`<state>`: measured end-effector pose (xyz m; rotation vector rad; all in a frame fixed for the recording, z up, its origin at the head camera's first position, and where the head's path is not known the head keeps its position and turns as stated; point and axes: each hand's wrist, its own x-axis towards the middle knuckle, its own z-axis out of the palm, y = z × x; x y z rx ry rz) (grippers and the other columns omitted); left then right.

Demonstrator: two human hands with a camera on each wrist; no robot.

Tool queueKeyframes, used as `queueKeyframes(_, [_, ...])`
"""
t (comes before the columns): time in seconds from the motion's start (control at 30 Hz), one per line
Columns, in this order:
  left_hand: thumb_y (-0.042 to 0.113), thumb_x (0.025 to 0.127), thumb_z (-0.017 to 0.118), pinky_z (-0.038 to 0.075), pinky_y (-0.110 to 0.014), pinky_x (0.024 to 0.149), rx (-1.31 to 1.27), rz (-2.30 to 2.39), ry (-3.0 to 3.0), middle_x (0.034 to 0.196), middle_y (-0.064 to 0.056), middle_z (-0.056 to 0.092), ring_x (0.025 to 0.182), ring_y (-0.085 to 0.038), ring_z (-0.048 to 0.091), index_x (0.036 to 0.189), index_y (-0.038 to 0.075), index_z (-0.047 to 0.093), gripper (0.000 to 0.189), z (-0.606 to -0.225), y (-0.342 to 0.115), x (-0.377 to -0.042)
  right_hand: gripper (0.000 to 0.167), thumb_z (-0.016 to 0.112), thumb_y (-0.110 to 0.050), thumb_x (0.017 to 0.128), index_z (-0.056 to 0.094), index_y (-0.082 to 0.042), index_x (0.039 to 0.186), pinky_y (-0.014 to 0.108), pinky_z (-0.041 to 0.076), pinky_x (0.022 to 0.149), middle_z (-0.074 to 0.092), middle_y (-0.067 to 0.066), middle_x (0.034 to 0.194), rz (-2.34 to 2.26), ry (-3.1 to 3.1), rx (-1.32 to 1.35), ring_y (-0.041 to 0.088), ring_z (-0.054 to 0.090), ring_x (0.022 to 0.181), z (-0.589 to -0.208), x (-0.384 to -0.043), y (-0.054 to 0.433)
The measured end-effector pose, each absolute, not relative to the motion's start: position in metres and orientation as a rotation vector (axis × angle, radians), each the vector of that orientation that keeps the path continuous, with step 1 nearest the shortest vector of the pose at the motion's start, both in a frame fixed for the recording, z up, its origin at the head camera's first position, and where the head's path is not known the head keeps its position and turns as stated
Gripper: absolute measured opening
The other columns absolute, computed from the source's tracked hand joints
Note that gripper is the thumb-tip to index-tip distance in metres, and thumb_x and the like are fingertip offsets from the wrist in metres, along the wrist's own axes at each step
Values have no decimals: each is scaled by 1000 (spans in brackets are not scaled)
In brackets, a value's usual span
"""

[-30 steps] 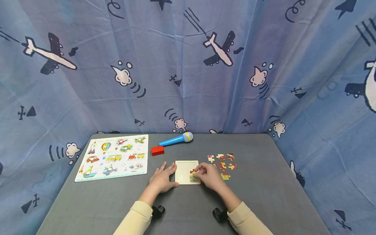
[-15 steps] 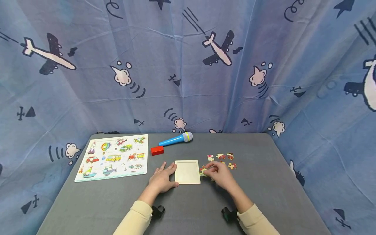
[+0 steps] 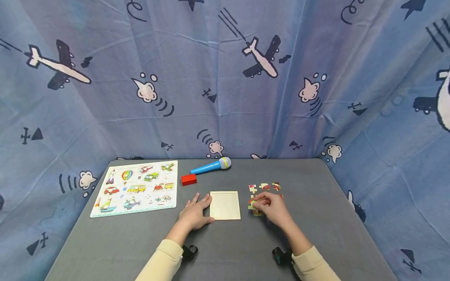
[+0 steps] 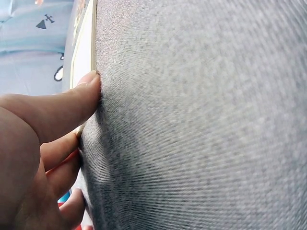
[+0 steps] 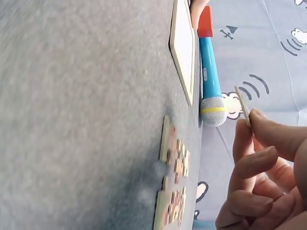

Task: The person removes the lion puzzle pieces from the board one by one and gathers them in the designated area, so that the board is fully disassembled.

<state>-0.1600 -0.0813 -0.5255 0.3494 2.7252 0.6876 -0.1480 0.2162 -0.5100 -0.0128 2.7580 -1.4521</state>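
Note:
A square pale wooden puzzle tray (image 3: pixel 225 205) lies bare at the middle of the table. My left hand (image 3: pixel 194 214) rests beside it with fingers spread, thumb and forefinger touching its left edge; the left wrist view shows the thumb (image 4: pixel 88 91) against the rim. Right of the tray, my right hand (image 3: pixel 273 208) pinches a jigsaw piece (image 5: pixel 243 108) between thumb and forefinger, raised above the table. Beneath and behind that hand lie several jigsaw pieces (image 3: pixel 252 189), red, green and white, some of them hidden by it.
Behind the tray are a red block (image 3: pixel 188 180) and a blue toy microphone (image 3: pixel 211 167) with a grey head. On the left lies a white picture board (image 3: pixel 135 189) with vehicles. A blue patterned curtain (image 3: pixel 218 78) hangs behind the grey table (image 3: pixel 225 249).
My right hand has lifted the jigsaw piece out of the tray and carried it right, over the loose pieces. The left hand has stayed at the tray's edge.

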Motion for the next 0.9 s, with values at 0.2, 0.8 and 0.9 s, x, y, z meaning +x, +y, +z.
queueKeyframes(0.2, [39,83,82,17,-56,125,350,688,2718,162,1,38,156,-31,18,154,18,44,83,-526,-81,-160,15,81,-12,85,74,-6,96,23,45,54,70,2,72,-1422,2801,-8,8,56,60,-512,-147,228])
queueKeyframes(0.8, [40,83,82,18,-55,125,340,678,2725,162,2,39,156,-31,19,154,19,44,83,-528,-81,-160,19,79,-19,88,75,-5,101,26,46,54,73,2,77,-1363,2816,115,14,61,66,-513,-143,256])
queueKeyframes(0.9, [40,83,82,18,-55,125,331,675,2724,162,2,39,156,-30,19,154,20,44,83,-528,-81,-160,19,78,-18,89,75,-5,102,25,45,54,72,3,77,-1357,2830,122,12,59,64,-516,-144,262])
